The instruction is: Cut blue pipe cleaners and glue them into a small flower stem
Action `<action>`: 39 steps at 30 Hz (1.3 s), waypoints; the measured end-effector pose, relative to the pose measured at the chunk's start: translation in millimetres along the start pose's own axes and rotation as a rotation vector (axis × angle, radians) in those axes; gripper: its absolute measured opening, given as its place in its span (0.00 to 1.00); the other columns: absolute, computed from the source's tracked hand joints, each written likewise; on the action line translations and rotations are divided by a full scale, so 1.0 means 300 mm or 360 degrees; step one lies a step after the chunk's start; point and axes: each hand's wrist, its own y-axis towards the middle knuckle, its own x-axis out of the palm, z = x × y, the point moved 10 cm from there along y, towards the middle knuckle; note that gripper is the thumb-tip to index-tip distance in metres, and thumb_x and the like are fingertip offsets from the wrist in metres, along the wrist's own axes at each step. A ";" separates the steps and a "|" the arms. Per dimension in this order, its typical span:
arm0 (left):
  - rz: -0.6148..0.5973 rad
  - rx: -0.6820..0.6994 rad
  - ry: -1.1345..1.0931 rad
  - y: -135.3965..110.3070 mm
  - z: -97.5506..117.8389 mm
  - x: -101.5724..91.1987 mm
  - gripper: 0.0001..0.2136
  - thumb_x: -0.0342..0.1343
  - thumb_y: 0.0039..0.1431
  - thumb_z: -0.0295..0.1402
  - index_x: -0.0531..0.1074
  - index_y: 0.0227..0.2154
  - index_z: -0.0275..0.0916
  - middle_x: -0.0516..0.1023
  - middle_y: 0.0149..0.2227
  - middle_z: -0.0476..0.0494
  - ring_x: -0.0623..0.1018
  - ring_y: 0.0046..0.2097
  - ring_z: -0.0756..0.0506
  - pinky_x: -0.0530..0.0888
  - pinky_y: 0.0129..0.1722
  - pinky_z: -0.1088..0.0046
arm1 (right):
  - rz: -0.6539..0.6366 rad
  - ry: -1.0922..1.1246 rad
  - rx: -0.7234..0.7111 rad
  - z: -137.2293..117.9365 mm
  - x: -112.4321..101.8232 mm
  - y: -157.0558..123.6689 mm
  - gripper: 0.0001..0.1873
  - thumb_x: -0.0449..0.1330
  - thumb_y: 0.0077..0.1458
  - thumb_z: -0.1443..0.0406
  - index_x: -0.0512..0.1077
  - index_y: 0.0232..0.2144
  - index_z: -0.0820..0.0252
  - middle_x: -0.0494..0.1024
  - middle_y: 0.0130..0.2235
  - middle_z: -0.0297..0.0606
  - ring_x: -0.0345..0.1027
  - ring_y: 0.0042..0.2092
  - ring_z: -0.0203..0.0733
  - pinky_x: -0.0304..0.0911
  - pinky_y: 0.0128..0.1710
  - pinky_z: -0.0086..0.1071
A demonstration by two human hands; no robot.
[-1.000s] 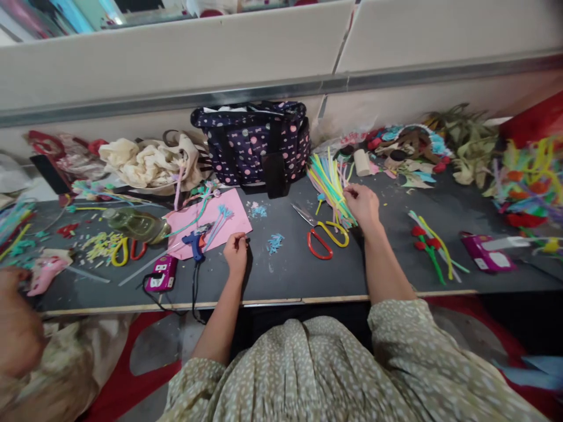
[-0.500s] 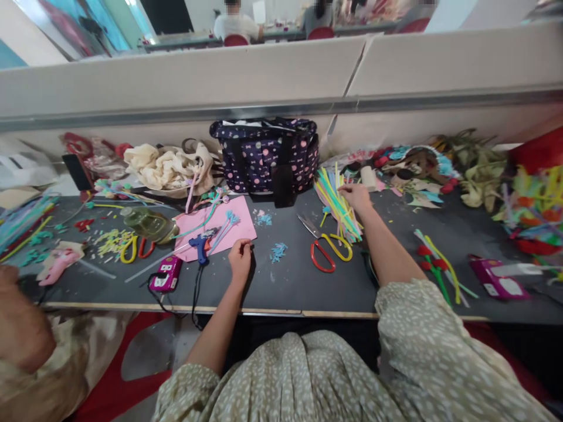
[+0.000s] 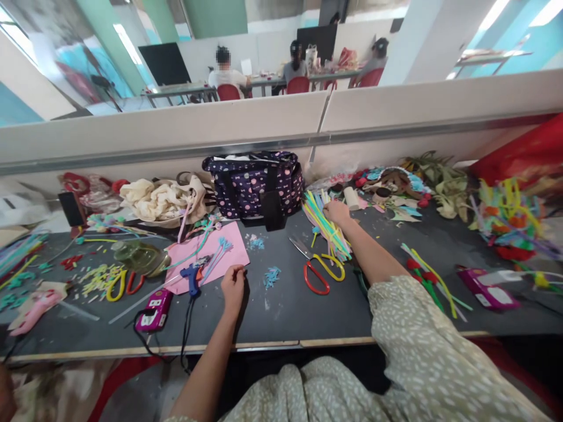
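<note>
The dark-grey worktop [image 3: 272, 322] carries a flat pink sheet [image 3: 235, 241] beyond the left hand [image 3: 233, 284], short blue fuzzy clippings [image 3: 271, 277] to that hand's right, a bundle of multicoloured fuzzy stems [image 3: 323, 230] at the right hand [image 3: 336, 214], and red-and-yellow-handled metal scissors [image 3: 311, 255] between both hands.

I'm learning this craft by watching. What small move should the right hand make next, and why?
Probably the right hand should draw a single piece out of the pipe-cleaner bundle: its fingers are at the bundle, though whether they grip one is unclear, and the left hand rests apart, beside the pink sheet.
</note>
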 end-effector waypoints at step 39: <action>0.0001 0.0072 0.0087 0.014 -0.011 0.001 0.11 0.51 0.55 0.38 0.74 0.35 0.38 0.78 0.31 0.45 0.76 0.31 0.46 0.71 0.33 0.70 | -0.0258 0.0912 0.0260 0.041 0.084 0.059 0.20 0.59 0.60 0.58 0.68 0.52 0.62 0.71 0.53 0.42 0.69 0.49 0.46 0.69 0.46 0.43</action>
